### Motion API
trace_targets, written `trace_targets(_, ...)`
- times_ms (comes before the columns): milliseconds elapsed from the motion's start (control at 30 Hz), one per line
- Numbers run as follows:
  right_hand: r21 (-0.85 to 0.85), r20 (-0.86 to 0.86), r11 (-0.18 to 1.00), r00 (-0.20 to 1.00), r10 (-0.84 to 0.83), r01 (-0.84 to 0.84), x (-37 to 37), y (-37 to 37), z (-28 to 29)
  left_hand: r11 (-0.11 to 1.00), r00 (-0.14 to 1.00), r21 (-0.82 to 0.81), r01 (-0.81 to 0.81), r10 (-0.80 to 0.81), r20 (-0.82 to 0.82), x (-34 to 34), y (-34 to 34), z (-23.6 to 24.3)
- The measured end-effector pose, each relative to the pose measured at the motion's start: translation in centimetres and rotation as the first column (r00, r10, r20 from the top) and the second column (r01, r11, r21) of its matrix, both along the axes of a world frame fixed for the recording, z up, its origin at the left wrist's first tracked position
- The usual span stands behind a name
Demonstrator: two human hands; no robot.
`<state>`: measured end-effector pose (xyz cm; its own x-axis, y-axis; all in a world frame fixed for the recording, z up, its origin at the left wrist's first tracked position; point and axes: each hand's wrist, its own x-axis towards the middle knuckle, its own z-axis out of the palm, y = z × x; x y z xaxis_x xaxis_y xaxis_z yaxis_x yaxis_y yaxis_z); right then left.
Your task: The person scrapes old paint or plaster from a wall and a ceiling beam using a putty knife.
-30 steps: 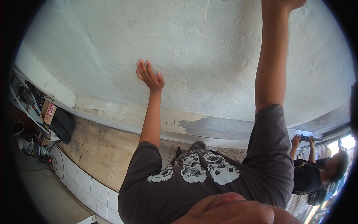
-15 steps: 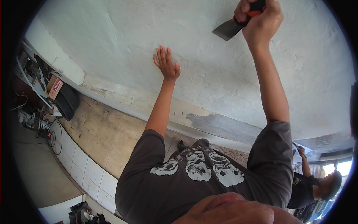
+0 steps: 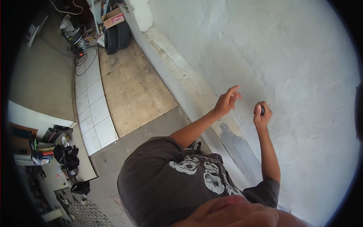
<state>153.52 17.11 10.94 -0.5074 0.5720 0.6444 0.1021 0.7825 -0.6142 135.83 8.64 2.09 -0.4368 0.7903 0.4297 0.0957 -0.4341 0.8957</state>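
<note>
My right hand (image 3: 263,118) is closed round the dark handle (image 3: 262,110) of a putty knife, close to the pale plastered wall (image 3: 306,75). Only the rounded handle end shows; the fist hides the blade. To its left, my left hand (image 3: 226,102) is open and holds nothing, its index finger stretched out and the others loosely bent. It hovers in front of the wall; whether a fingertip touches is not visible. Below both hands, a rough grey patch (image 3: 236,145) marks the lower wall.
A tan tiled floor (image 3: 132,90) runs along the wall's base. Beyond stand dark tyres (image 3: 117,38) under a cardboard box (image 3: 114,19). A loose black cable (image 3: 86,62) lies on white tiles (image 3: 94,98). Dark bags (image 3: 70,157) sit at left.
My view has swung left. The right hand has come down from high on the wall with the putty knife. The left hand has left its flat place on the wall. The other person is out of view.
</note>
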Motion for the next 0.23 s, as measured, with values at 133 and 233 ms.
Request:
trace_targets(133,-0.271,0.300,0.953,0.953,-0.051,0.136,0.5,-4.7,-8.8,0.971,0.988,-0.239,0.010,-0.047,-0.149,0.7,-6.0,-5.3)
trace_targets(233,-0.425,0.427,0.890,0.903,0.040,0.162,1.7,-7.2,-13.0,0.969,0.975,-0.246,0.022,-0.075,-0.210,1.8,-9.7,-8.9)
